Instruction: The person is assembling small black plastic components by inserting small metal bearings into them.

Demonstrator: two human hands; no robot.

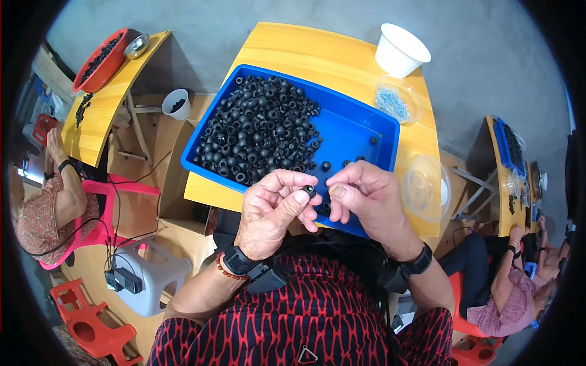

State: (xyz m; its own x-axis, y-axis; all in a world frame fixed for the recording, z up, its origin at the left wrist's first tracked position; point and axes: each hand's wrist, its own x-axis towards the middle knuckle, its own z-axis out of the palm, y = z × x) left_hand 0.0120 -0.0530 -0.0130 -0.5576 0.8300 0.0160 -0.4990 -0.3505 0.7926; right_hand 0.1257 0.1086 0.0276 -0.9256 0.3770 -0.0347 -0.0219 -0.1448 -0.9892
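Left hand point(273, 204) pinches 1 small black ring point(310, 191) between thumb and forefinger. Right hand point(366, 195), at its 3 o'clock, fingers curled narrow, contents hidden. At 12 o'clock: blue tray point(357, 131) heaped with black rings point(259, 128); beyond, white cup point(400, 50).

A white cup point(401, 50) and a clear bowl of small screws point(397, 100) stand on the wooden table point(317, 52); a red basin point(101, 60) (holding black pieces) sits on another table.
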